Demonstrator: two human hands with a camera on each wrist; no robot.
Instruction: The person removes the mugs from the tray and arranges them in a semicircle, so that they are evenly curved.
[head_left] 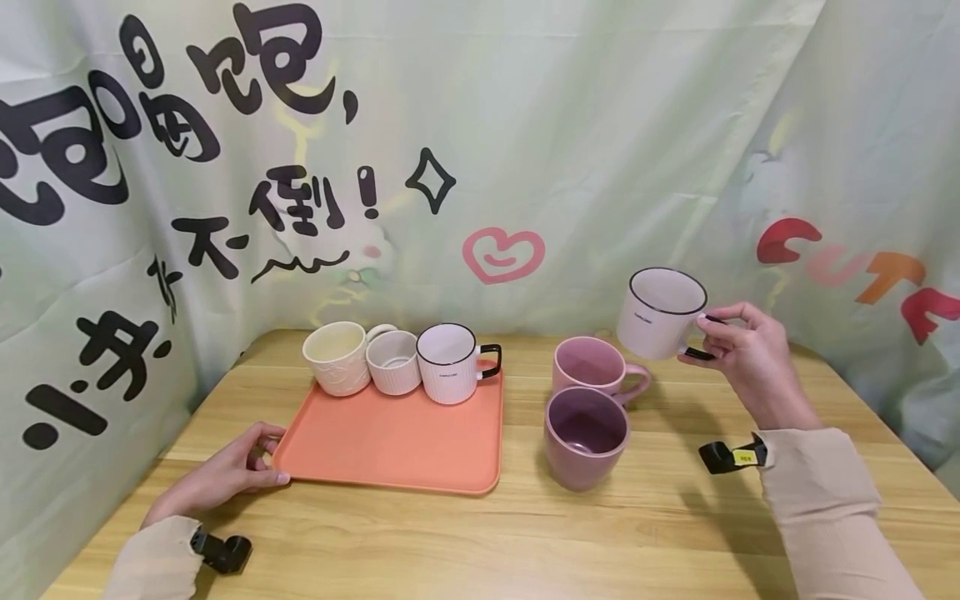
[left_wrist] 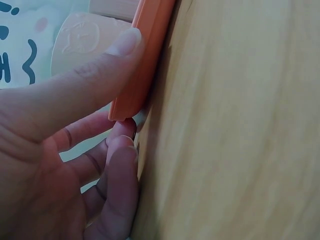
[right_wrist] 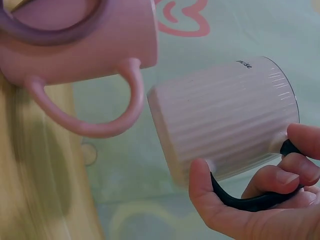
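Observation:
My right hand (head_left: pixel 757 354) grips a white ribbed mug (head_left: pixel 654 321) by its black handle (right_wrist: pixel 245 202). The mug is raised above the back right of the table, its dark rim upward. In the right wrist view, fingers curl round the handle. Beside it stand a pink mug (head_left: pixel 588 364) and, nearer, a purple mug (head_left: pixel 585 437). My left hand (head_left: pixel 236 467) holds the near left corner of an orange tray (head_left: pixel 397 446), thumb against its side and fingers at its underside. Along the tray's back stand a cream mug (head_left: pixel 337 358), a small grey-white cup (head_left: pixel 393 367) and another white mug with black handle (head_left: pixel 447 367).
The wooden table (head_left: pixel 450 542) reaches back to a printed cloth curtain (head_left: pixel 562 167) with black lettering and a pink heart. A black wrist camera (head_left: pixel 731 456) sits on the right sleeve, and another (head_left: pixel 222 552) on the left.

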